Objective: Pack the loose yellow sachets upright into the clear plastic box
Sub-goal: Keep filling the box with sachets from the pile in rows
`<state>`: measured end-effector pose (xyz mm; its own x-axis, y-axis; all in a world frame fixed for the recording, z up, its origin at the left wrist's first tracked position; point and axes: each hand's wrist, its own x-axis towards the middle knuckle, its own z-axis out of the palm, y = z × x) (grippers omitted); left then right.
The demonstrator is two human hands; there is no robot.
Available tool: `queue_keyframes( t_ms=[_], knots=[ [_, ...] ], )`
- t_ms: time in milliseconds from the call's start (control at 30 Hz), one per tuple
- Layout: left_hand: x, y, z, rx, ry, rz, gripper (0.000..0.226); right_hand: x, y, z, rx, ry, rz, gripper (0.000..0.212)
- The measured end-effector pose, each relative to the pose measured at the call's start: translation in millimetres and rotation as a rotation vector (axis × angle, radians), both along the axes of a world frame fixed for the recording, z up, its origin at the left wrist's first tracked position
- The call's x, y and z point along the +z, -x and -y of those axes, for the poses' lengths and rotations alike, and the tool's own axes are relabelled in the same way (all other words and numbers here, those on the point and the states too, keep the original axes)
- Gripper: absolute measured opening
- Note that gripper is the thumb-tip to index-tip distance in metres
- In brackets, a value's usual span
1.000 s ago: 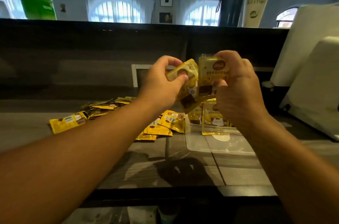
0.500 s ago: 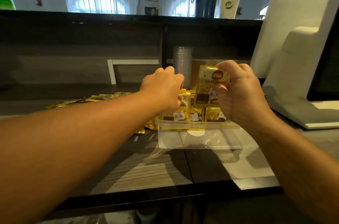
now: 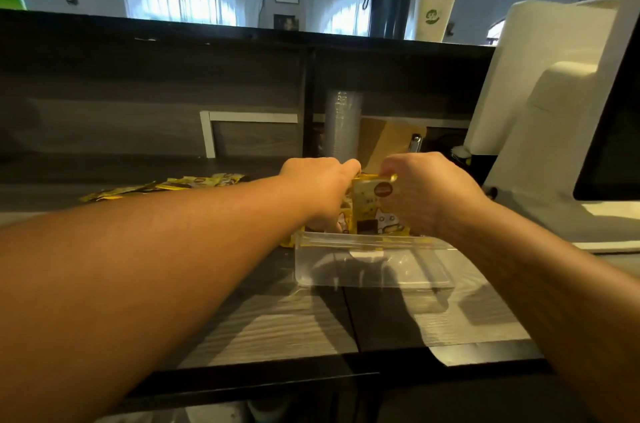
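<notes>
The clear plastic box (image 3: 346,270) lies on the dark wooden counter, its near half bare. Yellow sachets with a brown round logo stand upright at its far end. My right hand (image 3: 422,194) grips one upright yellow sachet (image 3: 369,204) over the far end of the box. My left hand (image 3: 322,187) is curled against the standing sachets on their left side, and its fingertips are hidden. A pile of loose yellow sachets (image 3: 194,182) lies flat on the counter to the left, beyond my left forearm.
A white machine (image 3: 554,132) with a dark screen stands at the right, close to my right arm. Behind the box are a stack of clear cups (image 3: 343,125) and a brown paper bag (image 3: 391,142). A raised dark ledge carries a tall paper cup (image 3: 436,0).
Both hands have come down from chest height to the far end of the box. The right hand's sachet has dropped to the row; the left hand's sachet is no longer visible.
</notes>
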<state>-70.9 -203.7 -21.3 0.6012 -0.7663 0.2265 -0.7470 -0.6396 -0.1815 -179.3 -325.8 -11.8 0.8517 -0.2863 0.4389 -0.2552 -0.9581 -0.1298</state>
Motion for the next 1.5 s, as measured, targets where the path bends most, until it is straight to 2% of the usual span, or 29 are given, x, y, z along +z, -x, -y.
queue_keyframes(
  t_ms=[233, 367, 500, 600, 667, 767, 867, 1000, 1067, 1200, 1300, 1367, 1500],
  knots=[
    [1, -3, -4, -0.024, 0.126, -0.186, 0.083, -2, -15, -1, -0.098, 0.303, -0.110, 0.026],
    [-3, 1, 0, -0.009, 0.137, -0.114, 0.064, -9, -18, 2, -0.121, 0.298, -0.094, 0.050],
    [-5, 0, 2, 0.000, 0.159, -0.128, 0.066, -7, -19, 5, -0.124, 0.261, -0.155, 0.063],
    [-3, 0, -3, -0.024, 0.224, -0.229, 0.079, -1, -19, 1, -0.110, 0.218, -0.141, 0.060],
    [0, 1, -13, -0.042, 0.336, -0.305, 0.081, 6, -19, -8, -0.088, 0.188, -0.101, 0.059],
    [6, -2, -36, -0.025, 0.564, -0.359, 0.065, 17, -19, -32, -0.021, 0.152, 0.003, 0.056],
    [3, -12, -71, 0.036, 0.664, -0.304, 0.054, 22, -24, -66, 0.084, 0.145, 0.125, 0.041],
    [-20, -27, -134, 0.112, 0.646, -0.191, 0.043, 14, -37, -123, 0.300, -0.005, 0.198, 0.029],
    [-31, -30, -163, 0.174, 0.594, -0.159, 0.041, 3, -44, -149, 0.369, -0.082, 0.197, 0.033],
    [-52, -25, -205, 0.296, 0.523, -0.127, 0.045, -32, -67, -184, 0.330, -0.191, -0.017, 0.055],
    [-65, -18, -220, 0.267, 0.485, -0.143, 0.054, -54, -80, -189, 0.231, -0.108, -0.091, 0.052],
    [-65, -16, -222, 0.214, 0.492, -0.176, 0.056, -59, -82, -185, 0.195, -0.152, -0.170, 0.051],
    [-65, -15, -220, 0.115, 0.333, -0.210, 0.047, -60, -79, -175, 0.248, -0.180, -0.345, 0.057]
  ],
)
